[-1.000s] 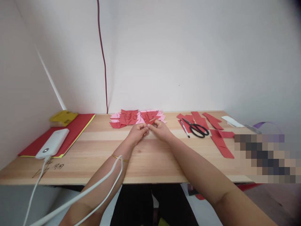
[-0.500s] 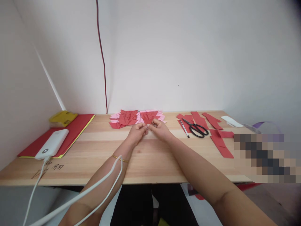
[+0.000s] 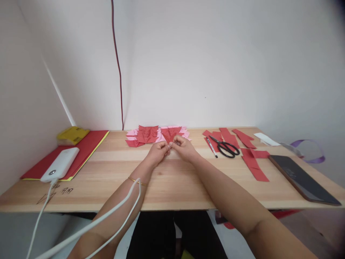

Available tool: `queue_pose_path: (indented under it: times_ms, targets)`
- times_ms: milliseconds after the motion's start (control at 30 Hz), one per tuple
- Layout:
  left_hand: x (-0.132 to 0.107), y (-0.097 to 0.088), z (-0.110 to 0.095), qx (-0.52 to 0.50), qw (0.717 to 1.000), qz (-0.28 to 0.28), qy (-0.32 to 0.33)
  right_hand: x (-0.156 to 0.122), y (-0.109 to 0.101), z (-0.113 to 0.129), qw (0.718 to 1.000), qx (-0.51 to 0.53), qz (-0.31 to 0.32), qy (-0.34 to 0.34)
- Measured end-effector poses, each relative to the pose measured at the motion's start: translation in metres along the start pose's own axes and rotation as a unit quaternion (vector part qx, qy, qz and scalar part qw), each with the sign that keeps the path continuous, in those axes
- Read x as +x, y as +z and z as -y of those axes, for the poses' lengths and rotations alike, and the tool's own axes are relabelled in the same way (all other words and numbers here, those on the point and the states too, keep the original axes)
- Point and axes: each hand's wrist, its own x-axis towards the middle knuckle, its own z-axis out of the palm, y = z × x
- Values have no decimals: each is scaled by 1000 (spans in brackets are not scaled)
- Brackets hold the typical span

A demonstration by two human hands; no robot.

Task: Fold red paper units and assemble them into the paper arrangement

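My left hand [image 3: 159, 151] and my right hand [image 3: 183, 147] meet above the middle of the wooden table, fingertips touching. Both are closed in a pinch, thumbs toward each other. Whatever sits between the fingers is too small or hidden to make out. Just beyond my hands lie folded red paper pieces [image 3: 147, 134] along with folded pink paper pieces [image 3: 132, 133], grouped against the wall. A red piece [image 3: 170, 132] shows right behind my fingertips; whether they touch it, I cannot tell.
Right of my hands are black-handled scissors [image 3: 226, 148], a pen [image 3: 212, 147], red paper strips [image 3: 254, 167] and a dark tablet [image 3: 302, 178]. At left, a white power bank [image 3: 60, 163] and a yellow packet [image 3: 73, 135] rest on red sheets [image 3: 40, 165]. A white cable [image 3: 107, 214] crosses my left forearm.
My hands stay pinched together in nearly the same place. The area at the right edge, pixelated before, now shows the dark tablet.
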Motion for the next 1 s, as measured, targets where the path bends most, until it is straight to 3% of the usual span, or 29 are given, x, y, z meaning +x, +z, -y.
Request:
queue_pose_path:
  times_ms: [200,367,500,733,1000]
  targets:
    - [-1,0,-2,9,1000,-8,8,-1,-1,4,1000,-22,0,-12]
    - [-1,2,-6,-77,997,-6,-22,1,0,-2,1000,-29,-12,-2]
    - [-1,2,-10,-121,992,-37,-15,1,1,-5,999,-44,-16,4]
    - [1,0,-10,-94,991,-94,6,-1,3,-4,999,-32,32,11]
    - [1,0,-10,-105,991,-80,-3,-4,3,-1,995,-90,48,15]
